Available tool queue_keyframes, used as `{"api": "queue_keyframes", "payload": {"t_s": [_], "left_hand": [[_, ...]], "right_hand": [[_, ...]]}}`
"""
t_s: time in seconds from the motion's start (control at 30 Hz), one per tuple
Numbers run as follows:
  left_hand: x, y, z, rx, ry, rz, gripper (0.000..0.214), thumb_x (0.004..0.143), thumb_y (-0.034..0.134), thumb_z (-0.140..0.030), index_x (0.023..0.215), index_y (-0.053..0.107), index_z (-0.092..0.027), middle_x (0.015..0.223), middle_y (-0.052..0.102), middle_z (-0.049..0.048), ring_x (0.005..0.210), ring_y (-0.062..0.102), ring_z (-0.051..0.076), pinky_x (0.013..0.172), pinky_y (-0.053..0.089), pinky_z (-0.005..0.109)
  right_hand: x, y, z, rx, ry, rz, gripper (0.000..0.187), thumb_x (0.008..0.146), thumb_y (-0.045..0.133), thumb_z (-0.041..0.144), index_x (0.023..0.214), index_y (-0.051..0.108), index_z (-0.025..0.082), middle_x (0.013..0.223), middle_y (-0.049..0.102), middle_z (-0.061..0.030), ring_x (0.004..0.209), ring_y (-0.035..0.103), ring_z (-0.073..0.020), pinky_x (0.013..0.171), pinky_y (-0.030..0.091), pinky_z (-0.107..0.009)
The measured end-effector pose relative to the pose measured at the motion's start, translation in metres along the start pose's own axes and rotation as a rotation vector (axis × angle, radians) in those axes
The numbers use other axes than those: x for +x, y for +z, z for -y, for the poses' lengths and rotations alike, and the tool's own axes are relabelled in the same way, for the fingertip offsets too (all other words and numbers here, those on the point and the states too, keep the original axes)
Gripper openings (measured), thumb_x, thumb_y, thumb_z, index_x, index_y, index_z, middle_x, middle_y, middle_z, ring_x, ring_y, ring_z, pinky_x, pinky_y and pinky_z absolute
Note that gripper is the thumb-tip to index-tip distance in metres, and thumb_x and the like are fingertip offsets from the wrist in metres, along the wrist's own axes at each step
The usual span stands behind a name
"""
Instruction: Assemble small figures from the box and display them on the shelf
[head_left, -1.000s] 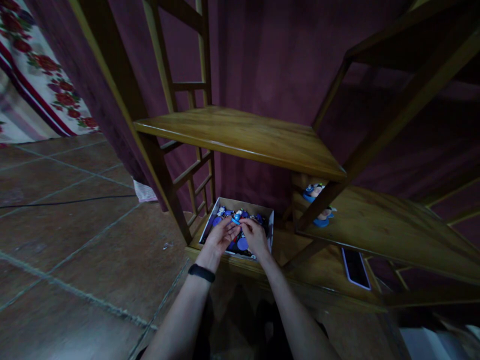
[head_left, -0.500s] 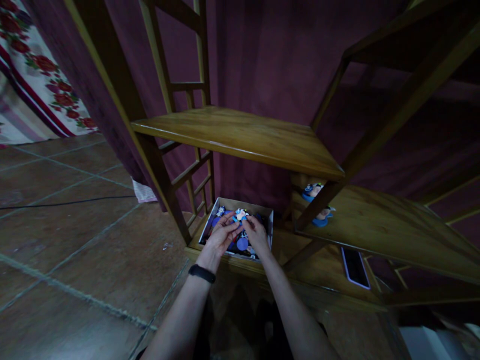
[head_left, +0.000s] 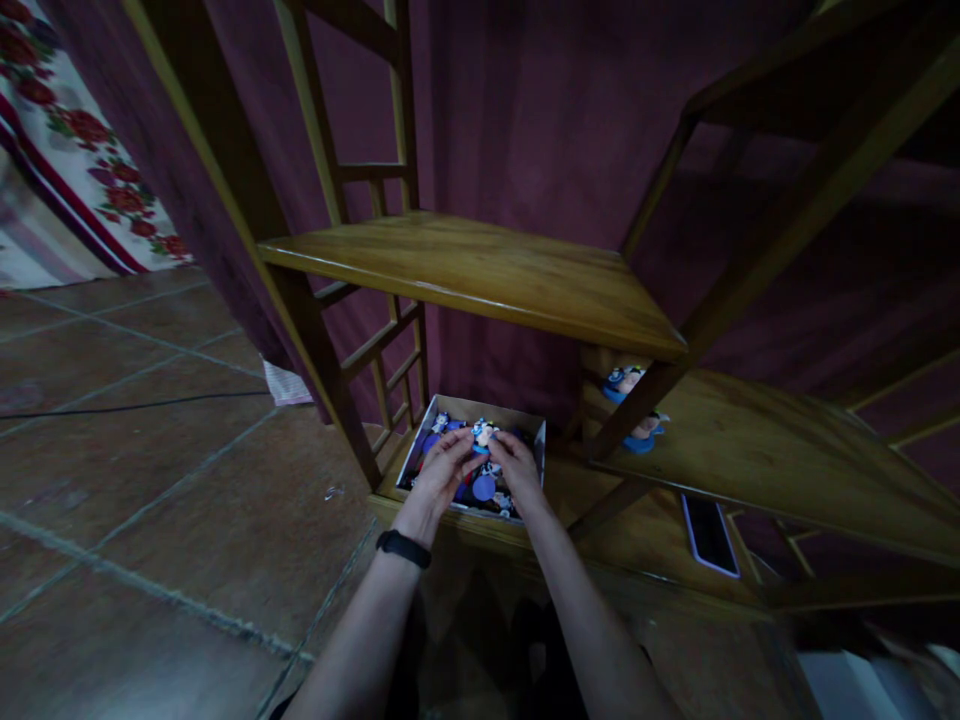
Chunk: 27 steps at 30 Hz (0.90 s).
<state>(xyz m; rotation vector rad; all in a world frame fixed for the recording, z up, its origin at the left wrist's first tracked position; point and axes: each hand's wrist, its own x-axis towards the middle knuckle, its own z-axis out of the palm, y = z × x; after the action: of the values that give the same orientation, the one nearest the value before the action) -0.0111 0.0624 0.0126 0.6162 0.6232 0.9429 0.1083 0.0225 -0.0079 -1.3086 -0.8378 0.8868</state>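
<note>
A small figurine (head_left: 484, 434) with a blue base is pinched between both hands above an open box (head_left: 510, 408). My left hand (head_left: 445, 464) grips it from the left, with a dark band on that wrist. From the right, my right hand (head_left: 516, 466) closes its fingertips on the same figurine. Below the hands, the box holds several more figurines, some with purple round bases (head_left: 484, 488); my hands cover part of them. Two similar figurines stand on the shelf to the right, one (head_left: 624, 381) behind the other (head_left: 646, 432), partly hidden by a post.
The box stands on the bottom board of a wooden shelf unit, under a higher shelf (head_left: 480, 262). A slanting post (head_left: 634, 410) rises to the right. A phone (head_left: 709, 535) lies on the lower right board. A purple curtain hangs behind; tiled floor (head_left: 150, 500) spreads left.
The figurine has been turned slightly between the fingers and now looks more upright, with its blue base lower. Both hands stay over the box.
</note>
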Motion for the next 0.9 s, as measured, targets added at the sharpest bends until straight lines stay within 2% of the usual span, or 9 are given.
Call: {"api": "queue_keyframes", "payload": {"t_s": [0.47,0.9], "left_hand": [[-0.0005,-0.0032,-0.0049,0.018,-0.061,-0.021,0.024,0.065,0.068,-0.004,0.086,0.064,-0.014,0.083,0.069,0.0048,0.076,0.065,0.015,0.075,0.054,0.031],[-0.0002,-0.0054,-0.0039,-0.018,-0.083,-0.007,0.024,0.064,0.069,-0.002,0.085,0.063,-0.014,0.084,0.069,0.0052,0.077,0.066,0.016,0.076,0.054,0.033]], "right_hand": [[-0.0053,0.0017,0.0102,0.078,0.038,0.036,0.032,0.068,0.064,0.041,0.093,0.068,0.022,0.095,0.068,-0.0011,0.089,0.058,-0.0198,0.078,0.044,-0.029],[-0.0045,-0.0003,0.006,0.059,0.019,0.03,0.035,0.067,0.064,0.044,0.094,0.068,0.022,0.096,0.068,-0.0015,0.09,0.058,-0.0201,0.077,0.044,-0.029]]}}
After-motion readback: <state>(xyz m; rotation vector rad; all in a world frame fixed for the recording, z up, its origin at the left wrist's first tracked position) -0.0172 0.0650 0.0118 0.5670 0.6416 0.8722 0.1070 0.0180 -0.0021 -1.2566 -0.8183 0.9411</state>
